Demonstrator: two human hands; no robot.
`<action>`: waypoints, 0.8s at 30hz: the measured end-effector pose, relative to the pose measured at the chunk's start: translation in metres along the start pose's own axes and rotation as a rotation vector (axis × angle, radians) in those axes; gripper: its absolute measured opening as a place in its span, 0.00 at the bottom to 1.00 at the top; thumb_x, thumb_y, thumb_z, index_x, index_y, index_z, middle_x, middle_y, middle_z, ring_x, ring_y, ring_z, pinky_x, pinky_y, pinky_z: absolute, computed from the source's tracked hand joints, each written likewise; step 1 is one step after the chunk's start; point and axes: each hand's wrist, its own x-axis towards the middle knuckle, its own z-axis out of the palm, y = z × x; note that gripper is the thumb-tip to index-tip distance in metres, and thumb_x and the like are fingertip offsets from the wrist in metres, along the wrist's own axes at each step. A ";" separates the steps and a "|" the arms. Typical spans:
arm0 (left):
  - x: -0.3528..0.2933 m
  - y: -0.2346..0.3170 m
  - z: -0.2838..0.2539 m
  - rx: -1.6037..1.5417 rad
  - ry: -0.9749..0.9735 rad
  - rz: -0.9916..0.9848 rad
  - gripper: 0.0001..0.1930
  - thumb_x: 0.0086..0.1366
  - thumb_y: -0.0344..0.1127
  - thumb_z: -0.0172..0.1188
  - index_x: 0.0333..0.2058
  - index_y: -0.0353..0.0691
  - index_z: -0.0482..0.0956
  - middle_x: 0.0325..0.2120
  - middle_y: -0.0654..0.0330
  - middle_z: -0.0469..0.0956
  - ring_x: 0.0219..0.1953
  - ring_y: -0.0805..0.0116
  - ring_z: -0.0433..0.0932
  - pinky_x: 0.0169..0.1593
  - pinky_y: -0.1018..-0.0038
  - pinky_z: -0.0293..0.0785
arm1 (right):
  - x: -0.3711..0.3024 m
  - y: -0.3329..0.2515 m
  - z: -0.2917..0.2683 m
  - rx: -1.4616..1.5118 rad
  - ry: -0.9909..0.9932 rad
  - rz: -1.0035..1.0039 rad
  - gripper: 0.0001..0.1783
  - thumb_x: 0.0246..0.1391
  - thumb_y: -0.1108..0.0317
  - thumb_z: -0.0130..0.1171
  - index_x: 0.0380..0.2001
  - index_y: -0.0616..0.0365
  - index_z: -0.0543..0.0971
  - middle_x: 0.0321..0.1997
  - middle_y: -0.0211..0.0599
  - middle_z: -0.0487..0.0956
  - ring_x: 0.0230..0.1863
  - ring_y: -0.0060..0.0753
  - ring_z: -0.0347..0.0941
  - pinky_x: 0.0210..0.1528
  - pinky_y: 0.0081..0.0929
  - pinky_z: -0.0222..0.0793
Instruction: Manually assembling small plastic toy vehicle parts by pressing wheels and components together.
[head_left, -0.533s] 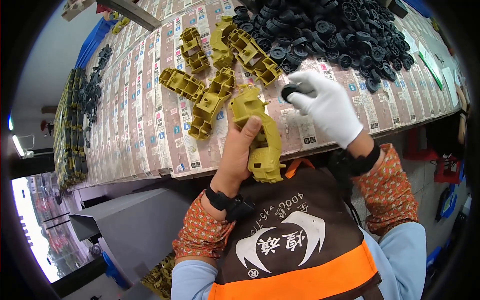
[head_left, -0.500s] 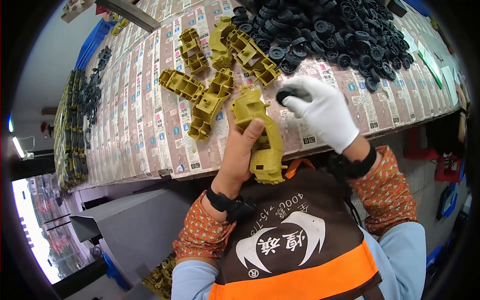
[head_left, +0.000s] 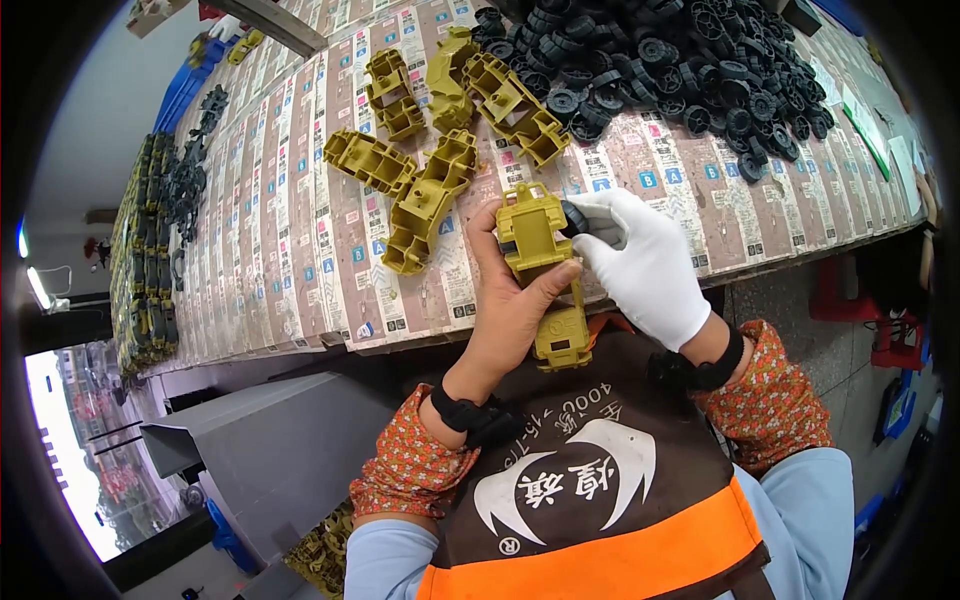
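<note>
My bare left hand [head_left: 508,312] grips a yellow plastic toy vehicle body [head_left: 535,232] just above the table's near edge, thumb across its middle. In my white-gloved right hand [head_left: 652,268], a black toy wheel [head_left: 573,217] is pinched between thumb and fingers. The wheel meets the right side of the body near its far end; whether it is seated there I cannot tell, as the fingers partly cover it. A dark part shows on the body's left side beside my left fingers. Beyond my hands lie several more yellow vehicle bodies [head_left: 432,195], hollow sides up on most.
A large heap of black wheels [head_left: 680,70] covers the back right of the paper-covered table [head_left: 290,240]. Rows of yellow-and-black pieces [head_left: 145,270] line the far left, beside scattered dark parts [head_left: 188,180]. Below the table are a grey metal casing [head_left: 270,430] and a red stool [head_left: 840,290].
My right hand has brought the wheel leftward against the vehicle body's side. My left hand has turned the body, and its fingers now wrap around its far end.
</note>
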 end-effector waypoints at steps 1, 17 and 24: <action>0.001 -0.004 -0.001 -0.001 -0.002 -0.001 0.43 0.67 0.28 0.69 0.69 0.51 0.47 0.56 0.60 0.70 0.56 0.69 0.74 0.60 0.70 0.74 | -0.003 0.003 0.003 -0.001 0.002 0.002 0.15 0.60 0.79 0.59 0.51 0.65 0.80 0.43 0.47 0.86 0.45 0.33 0.85 0.50 0.28 0.78; 0.006 0.005 -0.016 0.144 -0.057 -0.008 0.42 0.66 0.29 0.70 0.69 0.49 0.49 0.57 0.58 0.67 0.59 0.68 0.71 0.61 0.69 0.73 | 0.067 0.014 -0.027 -0.220 -0.189 -0.005 0.21 0.53 0.80 0.48 0.49 0.61 0.82 0.41 0.40 0.85 0.37 0.31 0.83 0.39 0.29 0.79; 0.012 0.012 -0.024 -0.099 0.110 -0.019 0.40 0.68 0.32 0.69 0.70 0.50 0.52 0.56 0.60 0.70 0.56 0.69 0.73 0.59 0.69 0.74 | 0.137 0.041 -0.051 -1.040 0.127 -0.296 0.14 0.60 0.65 0.61 0.48 0.53 0.82 0.46 0.44 0.82 0.49 0.51 0.80 0.53 0.43 0.77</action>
